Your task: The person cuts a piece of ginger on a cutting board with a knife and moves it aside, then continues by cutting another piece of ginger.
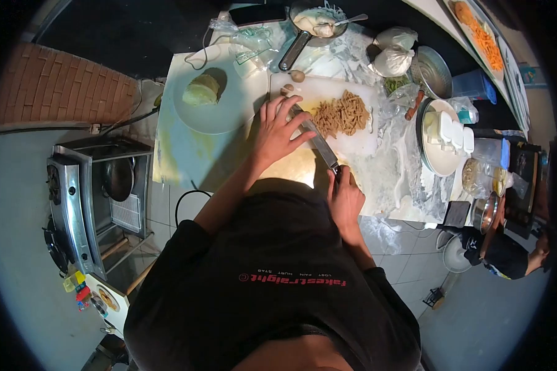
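Observation:
My right hand [346, 196] is closed around the handle of a kitchen knife [320, 145]. The blade points up and left, across the near-left part of a white cutting board [368, 143]. Fingers spread, my left hand [280, 133] lies beside the blade at the board's left edge; whether it touches the blade or anything beneath is hard to tell. To the right of the blade is a pile of brown cut strips [348, 114]. Two small round brown pieces, one a brown lump [297, 75], sit near the board's top left corner.
A large plate [213, 123] with a pale green cabbage piece [201, 91] stands left. Behind the board is a pan [315, 25] with a spoon. White containers [455, 133] stand on a tray at right, near plastic bags and a metal bowl [432, 71]. Another person [501, 250] is at far right.

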A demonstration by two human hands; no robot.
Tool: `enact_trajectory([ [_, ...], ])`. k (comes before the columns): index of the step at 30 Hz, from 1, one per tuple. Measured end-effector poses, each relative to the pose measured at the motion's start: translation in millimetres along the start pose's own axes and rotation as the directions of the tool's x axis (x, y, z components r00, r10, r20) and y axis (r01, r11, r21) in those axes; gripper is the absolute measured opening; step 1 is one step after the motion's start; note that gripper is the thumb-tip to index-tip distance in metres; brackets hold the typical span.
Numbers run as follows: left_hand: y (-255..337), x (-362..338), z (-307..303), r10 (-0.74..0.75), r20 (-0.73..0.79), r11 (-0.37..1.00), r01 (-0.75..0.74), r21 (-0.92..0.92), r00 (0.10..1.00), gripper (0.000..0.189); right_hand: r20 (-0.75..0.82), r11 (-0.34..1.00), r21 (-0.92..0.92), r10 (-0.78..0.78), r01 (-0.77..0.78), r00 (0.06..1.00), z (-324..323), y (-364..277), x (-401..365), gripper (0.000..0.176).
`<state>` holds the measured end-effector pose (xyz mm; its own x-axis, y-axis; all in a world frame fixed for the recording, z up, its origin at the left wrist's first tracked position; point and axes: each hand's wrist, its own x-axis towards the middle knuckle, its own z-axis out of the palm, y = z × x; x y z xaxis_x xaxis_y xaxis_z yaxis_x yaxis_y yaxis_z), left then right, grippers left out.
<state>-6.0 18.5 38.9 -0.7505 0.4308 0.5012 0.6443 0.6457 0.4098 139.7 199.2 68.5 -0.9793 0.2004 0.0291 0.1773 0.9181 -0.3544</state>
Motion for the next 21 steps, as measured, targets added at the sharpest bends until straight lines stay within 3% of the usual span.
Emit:
enact_trajectory([
  [2, 1.0, 2.2, 1.1, 0.012, 0.028, 1.0, -0.012, 0.018, 1.0, 0.041, -0.004, 1.0, -0.011, 0.015, -0.015, 1.0, 1.5, 1.4, -3.4, 0.025],
  [5, 1.7, 3.2, 1.9, -0.092, -0.054, 0.994, 0.088, -0.068, 0.994, 0.038, 0.007, 0.992, 0.112, 0.06, -0.06, 0.998, 4.2, 7.5, -5.7, 0.024],
  [7, -7.7, -6.5, 8.7, -0.288, -0.134, 0.955, 0.274, -0.112, 0.948, 0.034, 0.232, 0.895, 0.382, 0.148, -0.229, 0.962, -0.1, 8.9, -3.3, 0.023],
  [8, -12.1, -12.9, 10.6, -0.276, -0.142, 0.96, 0.266, -0.085, 0.951, 0.031, 0.22, 0.883, 0.411, 0.147, -0.228, 0.964, 1.1, 9.7, -4.7, 0.022],
  [14, -21.3, -38.5, 22.4, -0.242, -0.102, 0.97, 0.24, -0.027, 0.965, 0.027, 0.276, 0.936, 0.318, 0.059, -0.149, 0.959, 9.3, 12.5, -5.9, 0.025],
  [21, -20.0, -31.6, 26.8, -0.265, -0.072, 0.964, 0.263, -0.03, 0.962, 0.022, 0.306, 0.935, 0.291, 0.109, -0.202, 0.946, 26.7, 4.0, 2.7, 0.029],
])
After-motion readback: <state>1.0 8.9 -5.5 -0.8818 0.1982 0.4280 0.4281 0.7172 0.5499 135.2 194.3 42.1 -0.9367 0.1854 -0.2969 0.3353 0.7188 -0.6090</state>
